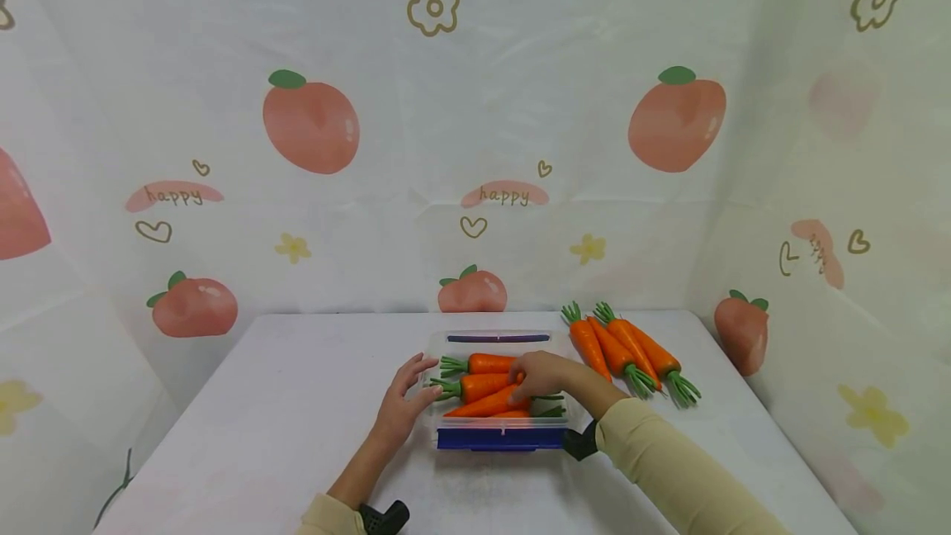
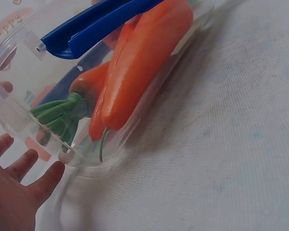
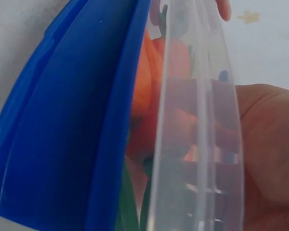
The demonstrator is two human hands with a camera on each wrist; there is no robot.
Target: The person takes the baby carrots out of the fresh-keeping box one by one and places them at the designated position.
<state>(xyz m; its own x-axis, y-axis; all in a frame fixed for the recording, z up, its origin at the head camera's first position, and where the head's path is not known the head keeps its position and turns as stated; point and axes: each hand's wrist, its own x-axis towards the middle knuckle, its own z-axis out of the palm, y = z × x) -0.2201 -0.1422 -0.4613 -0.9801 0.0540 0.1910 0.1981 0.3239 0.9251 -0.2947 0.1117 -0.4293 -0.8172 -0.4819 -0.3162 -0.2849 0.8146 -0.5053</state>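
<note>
A clear plastic box [image 1: 513, 423] with blue latches [image 1: 501, 438] stands at the table's middle, holding several orange carrots [image 1: 483, 403] with green stems. My right hand [image 1: 541, 374] reaches down into it from the right, thumb and fingers around one carrot; the box wall blurs the fingertips in the right wrist view, where the palm [image 3: 272, 149] shows beyond the clear side. My left hand [image 1: 404, 401] is at the box's left side with fingers spread, and they touch or nearly touch the wall in the left wrist view. Through that wall, carrots [image 2: 139, 67] lie crosswise.
Several more carrots [image 1: 620, 345] lie in a loose group on the white table [image 1: 312, 403], behind and right of the box. A printed fabric backdrop [image 1: 490, 130] stands behind and along the sides.
</note>
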